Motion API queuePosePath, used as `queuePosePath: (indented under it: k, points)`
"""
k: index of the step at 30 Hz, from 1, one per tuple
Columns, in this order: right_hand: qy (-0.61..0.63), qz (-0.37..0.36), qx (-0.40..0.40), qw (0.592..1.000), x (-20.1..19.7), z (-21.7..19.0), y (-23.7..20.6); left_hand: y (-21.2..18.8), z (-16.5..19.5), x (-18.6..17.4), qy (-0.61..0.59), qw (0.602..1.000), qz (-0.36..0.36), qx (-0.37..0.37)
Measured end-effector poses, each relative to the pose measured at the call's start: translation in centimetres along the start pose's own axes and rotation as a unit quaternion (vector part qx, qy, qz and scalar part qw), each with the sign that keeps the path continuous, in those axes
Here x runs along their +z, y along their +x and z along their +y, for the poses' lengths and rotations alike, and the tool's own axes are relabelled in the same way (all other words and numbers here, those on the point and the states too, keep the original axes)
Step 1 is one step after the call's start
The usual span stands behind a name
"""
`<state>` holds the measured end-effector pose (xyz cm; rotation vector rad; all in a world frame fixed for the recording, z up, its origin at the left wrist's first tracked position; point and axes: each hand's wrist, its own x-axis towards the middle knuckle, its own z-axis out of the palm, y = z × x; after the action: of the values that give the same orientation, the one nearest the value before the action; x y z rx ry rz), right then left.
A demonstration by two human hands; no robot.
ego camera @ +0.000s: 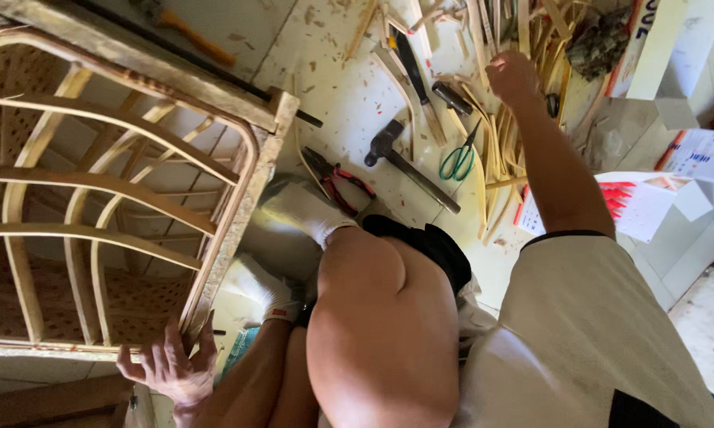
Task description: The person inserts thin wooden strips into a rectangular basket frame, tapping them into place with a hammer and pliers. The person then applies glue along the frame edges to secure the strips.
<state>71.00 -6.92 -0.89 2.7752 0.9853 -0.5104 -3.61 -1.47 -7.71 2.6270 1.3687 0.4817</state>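
1. Head view: left hand (171,366) grips lower corner of rattan chair frame (95,198), fingers (206,337) curled on its rail; frame lies on floor (341,87), frame's far end out of view.
2. Right hand (513,77) reaches into pile of rattan strips (500,150); fingers hidden, can't tell if clenched.
3. Nearby on floor: green scissors (458,158), hammer (408,165), red pliers (337,178), knife (411,67).
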Motion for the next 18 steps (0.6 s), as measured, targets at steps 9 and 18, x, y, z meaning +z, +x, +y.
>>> queuePosePath:
  k: [9,18]
  points:
    - [0.099,0.133,0.067,0.984,1.9,2.1,-1.4,-0.1,-0.7,0.8,0.044,0.999,0.015,0.008]
    - [-0.166,-0.110,-0.043,0.979,2.9,4.4,-2.5,0.2,-0.5,0.4,0.062,0.998,0.012,0.017]
